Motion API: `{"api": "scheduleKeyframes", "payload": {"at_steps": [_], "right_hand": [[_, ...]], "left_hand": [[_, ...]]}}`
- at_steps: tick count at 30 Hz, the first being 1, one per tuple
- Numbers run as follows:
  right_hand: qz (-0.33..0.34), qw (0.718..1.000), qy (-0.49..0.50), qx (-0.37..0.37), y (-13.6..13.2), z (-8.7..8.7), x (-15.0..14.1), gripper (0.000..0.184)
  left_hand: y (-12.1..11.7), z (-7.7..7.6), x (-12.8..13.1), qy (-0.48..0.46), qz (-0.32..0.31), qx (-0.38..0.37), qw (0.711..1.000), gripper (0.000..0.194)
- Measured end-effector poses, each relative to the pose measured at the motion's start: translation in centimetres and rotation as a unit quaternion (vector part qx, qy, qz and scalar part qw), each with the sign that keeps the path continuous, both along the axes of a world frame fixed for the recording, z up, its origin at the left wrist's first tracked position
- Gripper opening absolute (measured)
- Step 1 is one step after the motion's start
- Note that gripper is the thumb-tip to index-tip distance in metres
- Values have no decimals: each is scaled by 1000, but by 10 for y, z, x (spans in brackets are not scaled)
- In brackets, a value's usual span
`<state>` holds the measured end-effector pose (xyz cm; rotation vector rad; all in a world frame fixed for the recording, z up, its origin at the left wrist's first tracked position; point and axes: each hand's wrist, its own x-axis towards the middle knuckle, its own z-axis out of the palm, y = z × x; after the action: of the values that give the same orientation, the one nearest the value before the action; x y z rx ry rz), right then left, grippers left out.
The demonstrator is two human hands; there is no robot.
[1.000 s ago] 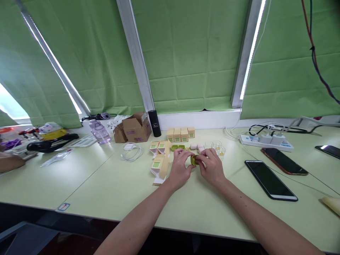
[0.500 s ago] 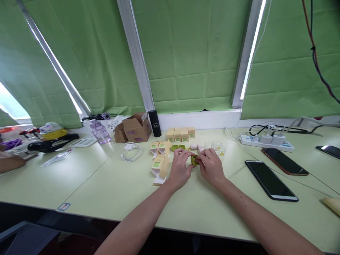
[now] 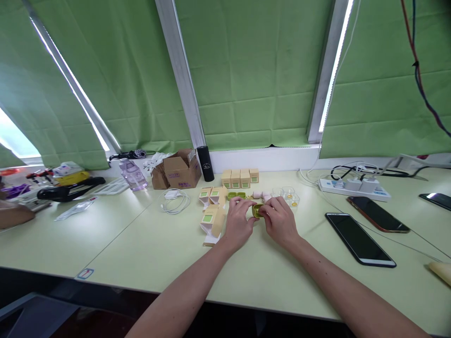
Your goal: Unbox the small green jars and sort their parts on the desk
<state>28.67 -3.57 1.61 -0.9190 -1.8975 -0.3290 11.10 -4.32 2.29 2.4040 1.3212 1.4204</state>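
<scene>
Since prev. frame, small green case [image 3: 257,211] is shifting a touch twd L hand [image 3: 239,218], hollow side showing a bit more; both hands are otherwise staying abt where they were, & items on table [image 3: 141,253] are not visibly moving.

L hand: grasping case by its L side, thumb below, fingers above. R hand [image 3: 281,220]: pinching at case's R edge, fingers curled in & hiding part of it; can't tell if sth small is also sitting btwn the fingertips. Case is thus being held btwn the two hands, just above table.

Just beyond L hand: more green cases [image 3: 236,195] are lying side by side. Beyond gap btwn hands: pink pieces [image 3: 260,195], partly hidden by R hand. Just beyond R hand: clear cups [image 3: 286,193] are standing in a cluster, some w/ yellow at the bottom.

Left of L hand, nr: opened cartons [image 3: 219,220] are lying w/ white flaps out. Farther beyond L hand: closed cartons [image 3: 235,178] are standing in a row.

Well left of L hand: white cable [image 3: 172,194] is lying coiled; behind it, cardboard box [image 3: 181,173] is sitting open nr black cylinder [image 3: 205,164], which is standing upright.

Well right of R hand: white-edged phone [image 3: 360,240] & brown-edged phone [image 3: 378,213] are lying screen up; beyond them, power strip [image 3: 327,186] is holding plugs.
</scene>
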Motion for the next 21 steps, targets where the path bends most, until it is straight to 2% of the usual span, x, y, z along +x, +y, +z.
{"api": "scheduleKeyframes", "payload": {"at_steps": [21], "right_hand": [[10,1000,0,0,1,-1,0,18]], "left_hand": [[2,-3,-1,-9,20,-1,1000,44]]}}
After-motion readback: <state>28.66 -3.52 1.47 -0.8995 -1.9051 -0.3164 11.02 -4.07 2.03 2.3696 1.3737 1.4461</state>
